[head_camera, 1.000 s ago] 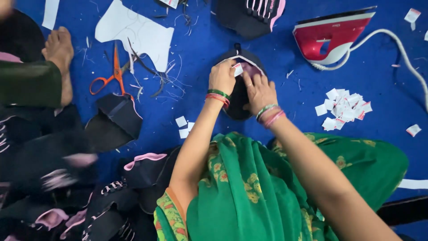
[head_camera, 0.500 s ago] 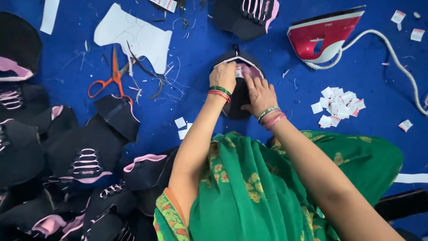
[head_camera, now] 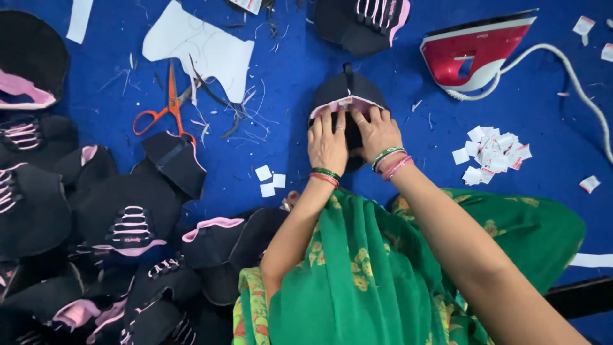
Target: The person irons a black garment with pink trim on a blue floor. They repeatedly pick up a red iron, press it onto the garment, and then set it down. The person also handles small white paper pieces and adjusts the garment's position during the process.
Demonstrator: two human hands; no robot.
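Note:
A black shoe upper with a pink trim (head_camera: 348,96) lies flat on the blue cloth surface (head_camera: 287,96). My left hand (head_camera: 327,144) and my right hand (head_camera: 377,131) rest side by side on its near part, fingers spread and pressing down on the pink edge. A small white label sits at the trim between my fingertips. Both wrists carry bangles. Green patterned cloth (head_camera: 357,275) covers my lap below the arms.
A red and white iron (head_camera: 476,54) with a white cord stands at the upper right. Orange-handled scissors (head_camera: 163,105) and a white paper pattern (head_camera: 198,48) lie upper left. Several black and pink uppers (head_camera: 121,223) are piled at left. White labels (head_camera: 495,153) are heaped at right.
My left hand slid down from the upper's top edge to lie flat beside my right hand. The view shifted, and the person's foot at the left edge is out of view.

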